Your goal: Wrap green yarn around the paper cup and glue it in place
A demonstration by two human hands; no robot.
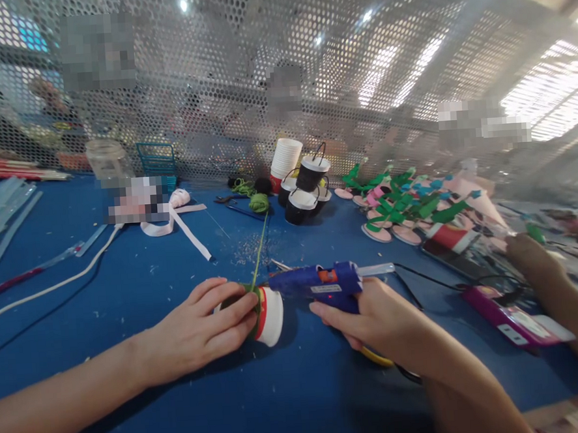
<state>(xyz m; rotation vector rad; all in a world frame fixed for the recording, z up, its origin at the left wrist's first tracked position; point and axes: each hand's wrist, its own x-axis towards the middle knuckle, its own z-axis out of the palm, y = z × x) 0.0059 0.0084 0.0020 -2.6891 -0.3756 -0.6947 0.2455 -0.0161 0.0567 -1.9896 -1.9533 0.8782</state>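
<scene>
My left hand (pixel 205 326) grips a small paper cup (pixel 270 317) lying on its side on the blue table (pixel 140 278); the cup is white with a red band and partly wrapped in green yarn. A strand of green yarn (pixel 260 244) runs from the cup back to a yarn ball (pixel 259 202). My right hand (pixel 373 316) is closed round a blue hot glue gun (pixel 322 283), whose nozzle points left and touches the cup's wrapped part. A clear glue stick pokes out of the gun's rear.
Black yarn-wrapped cups (pixel 307 189) and a stack of white cups (pixel 285 156) stand mid-table. Green and pink craft pieces (pixel 401 209) lie at right. Another person's arm (pixel 558 291) reaches in at far right by a pink device (pixel 505 314). White ribbon (pixel 176 217), glue sticks (pixel 0 214), perforated metal screen (pixel 261 81) behind.
</scene>
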